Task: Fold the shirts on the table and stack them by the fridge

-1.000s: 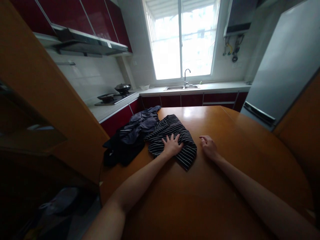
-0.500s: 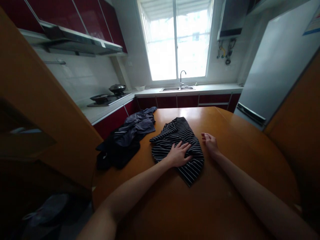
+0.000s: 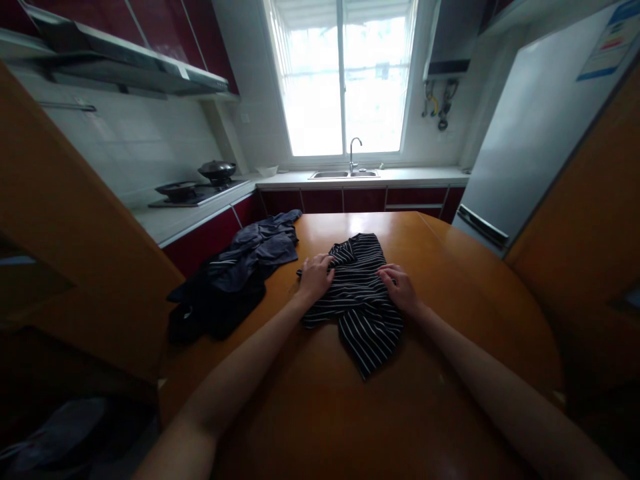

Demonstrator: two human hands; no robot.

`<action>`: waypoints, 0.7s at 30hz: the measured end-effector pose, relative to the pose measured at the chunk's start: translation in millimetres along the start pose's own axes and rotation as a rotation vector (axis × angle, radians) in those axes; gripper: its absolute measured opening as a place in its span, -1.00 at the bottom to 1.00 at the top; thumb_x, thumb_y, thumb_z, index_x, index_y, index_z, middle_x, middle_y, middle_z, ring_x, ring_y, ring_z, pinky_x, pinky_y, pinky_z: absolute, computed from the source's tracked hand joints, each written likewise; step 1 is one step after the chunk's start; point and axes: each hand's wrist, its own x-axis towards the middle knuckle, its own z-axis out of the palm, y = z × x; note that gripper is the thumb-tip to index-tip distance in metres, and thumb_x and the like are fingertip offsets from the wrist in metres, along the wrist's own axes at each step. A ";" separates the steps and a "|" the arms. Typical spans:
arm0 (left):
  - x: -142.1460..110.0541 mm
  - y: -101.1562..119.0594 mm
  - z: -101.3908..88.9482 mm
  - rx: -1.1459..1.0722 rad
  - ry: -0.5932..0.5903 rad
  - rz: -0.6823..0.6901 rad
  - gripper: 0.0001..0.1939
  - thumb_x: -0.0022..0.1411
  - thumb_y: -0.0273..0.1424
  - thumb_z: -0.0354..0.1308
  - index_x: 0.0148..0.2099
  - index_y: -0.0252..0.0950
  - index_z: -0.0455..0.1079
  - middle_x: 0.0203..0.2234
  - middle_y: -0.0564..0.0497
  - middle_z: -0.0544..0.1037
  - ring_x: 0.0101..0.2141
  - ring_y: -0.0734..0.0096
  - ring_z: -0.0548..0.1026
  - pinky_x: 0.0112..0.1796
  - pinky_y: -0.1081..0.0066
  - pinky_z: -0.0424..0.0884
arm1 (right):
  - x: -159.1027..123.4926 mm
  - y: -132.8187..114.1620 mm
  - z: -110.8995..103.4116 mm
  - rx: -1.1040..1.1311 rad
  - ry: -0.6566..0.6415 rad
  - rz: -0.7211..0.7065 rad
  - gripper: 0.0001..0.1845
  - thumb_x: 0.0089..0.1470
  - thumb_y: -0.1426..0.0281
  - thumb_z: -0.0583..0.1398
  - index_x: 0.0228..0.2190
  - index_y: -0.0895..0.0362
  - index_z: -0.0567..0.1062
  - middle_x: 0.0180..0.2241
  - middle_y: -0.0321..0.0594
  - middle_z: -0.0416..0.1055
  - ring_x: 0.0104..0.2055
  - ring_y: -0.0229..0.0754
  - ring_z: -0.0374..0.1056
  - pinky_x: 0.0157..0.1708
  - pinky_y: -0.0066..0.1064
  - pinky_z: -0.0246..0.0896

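A black shirt with white stripes (image 3: 357, 287) lies on the wooden table in front of me, its upper part roughly flat and one striped corner angled toward me. On its left edge rests my left hand (image 3: 316, 279), beside a folded-over sleeve or collar part; the fingers are apart and curve over the cloth. My right hand (image 3: 399, 285) touches the shirt's right edge with loosely bent fingers, their tips on the fabric. Neither hand shows a clear grasp.
Dark blue and black clothes (image 3: 250, 260) lie heaped along the left side of the round-edged table (image 3: 465, 313). Beyond it are a stove with a lidded pan (image 3: 217, 170), a sink (image 3: 345, 175) under the window, and a fridge (image 3: 530, 127) at the right.
My left hand has moved from the shirt's middle to its left edge. My right hand has come from the bare table onto the right edge. The shirt's right side now lies straighter.
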 end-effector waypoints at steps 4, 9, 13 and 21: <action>12.9 -52.2 6.5 -0.032 -0.008 -0.074 -0.48 0.28 -0.42 0.19 0.28 -0.24 0.32 0.22 -0.13 0.41 0.22 0.18 0.34 0.25 0.22 0.18 | -8.3 -37.1 -5.7 -0.070 -0.377 -0.279 -0.69 0.30 0.19 0.12 -0.19 0.05 0.61 -0.03 -0.12 0.47 0.05 -0.08 0.35 0.11 -0.20 0.23; 15.5 -75.7 17.8 -0.102 -0.067 0.029 -0.58 0.30 -0.46 0.14 0.19 -0.22 0.43 0.07 -0.03 0.56 0.07 0.29 0.50 0.12 0.40 0.35 | -25.6 -72.3 -0.5 -0.358 -0.683 -0.406 -0.65 0.17 0.20 0.29 -0.05 0.07 0.56 0.01 -0.09 0.44 0.06 0.00 0.30 0.10 -0.13 0.21; 14.8 -73.1 20.6 -0.114 -0.055 0.087 -0.62 0.26 -0.52 0.13 0.11 -0.25 0.51 -0.02 -0.05 0.59 0.01 0.25 0.53 0.10 0.35 0.38 | -28.2 -79.7 3.3 -0.488 -0.767 -0.380 -0.77 0.12 0.45 0.28 -0.14 0.08 0.57 -0.04 -0.11 0.45 0.03 -0.03 0.31 0.06 -0.18 0.19; 7.7 -49.8 6.7 -0.076 -0.060 0.185 -0.69 0.25 -0.54 0.15 -0.04 -0.18 0.60 -0.15 -0.04 0.60 -0.08 0.23 0.54 0.02 0.33 0.43 | -18.7 -72.4 -10.1 -0.388 -0.766 -0.227 -0.86 0.11 0.48 0.21 -0.34 0.09 0.59 -0.25 -0.20 0.55 -0.15 -0.12 0.43 -0.10 -0.34 0.21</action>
